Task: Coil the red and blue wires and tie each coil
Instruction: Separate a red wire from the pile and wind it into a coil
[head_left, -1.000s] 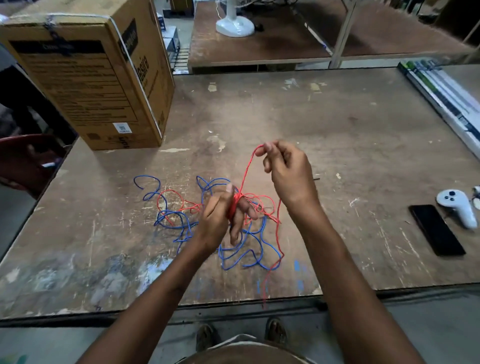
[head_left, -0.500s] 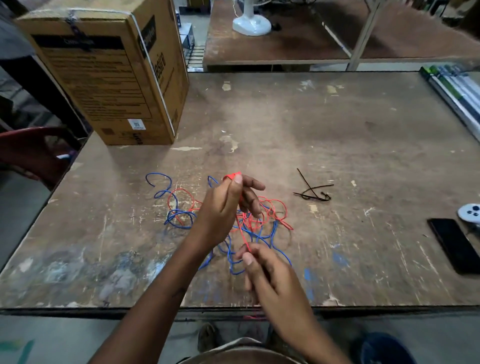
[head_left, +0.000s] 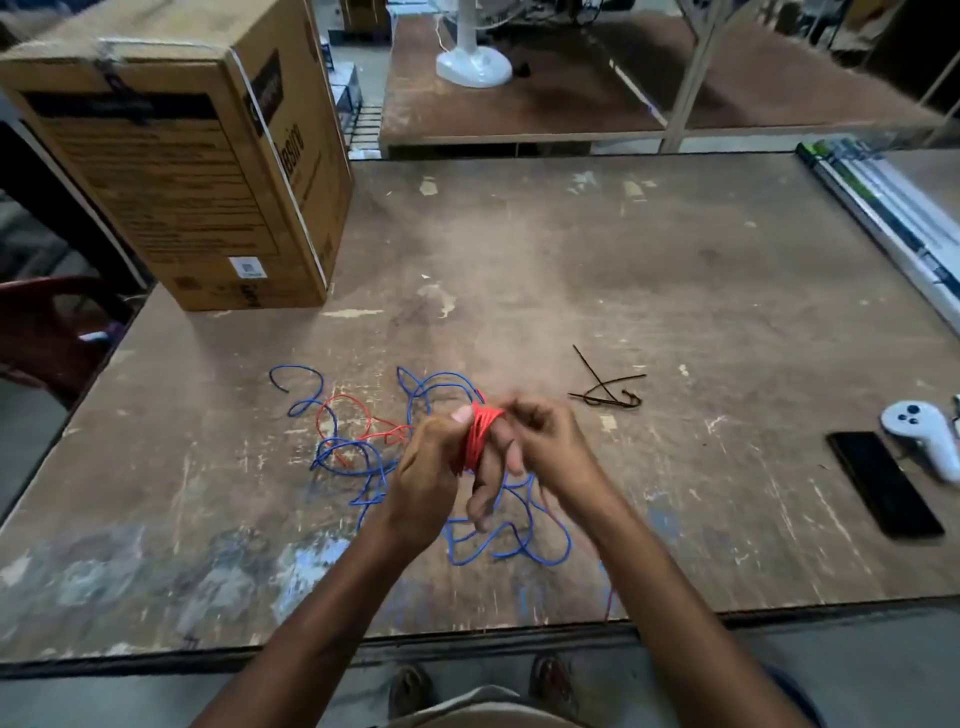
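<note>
Several turns of red wire (head_left: 479, 434) are wound round the fingers of my left hand (head_left: 431, 478), whose thumb presses on the coil. My right hand (head_left: 545, 447) is right beside the coil, fingers curled and pinching the red wire; it is blurred. The loose rest of the red wire (head_left: 343, 410) trails left on the table, tangled with the blue wire (head_left: 363, 457), which lies in loose loops under and around both hands. A few dark twist ties (head_left: 608, 389) lie just beyond my right hand.
A large cardboard box (head_left: 197, 176) stands at the table's back left. A black phone (head_left: 883, 483) and a white controller (head_left: 919, 431) lie at the right, long packaged tubes (head_left: 893, 218) along the far right edge. A red chair (head_left: 47, 332) is left of the table.
My right hand has come up from the table's near edge to the coil on my left hand, adding red wire to it. The camera view has shifted slightly.
</note>
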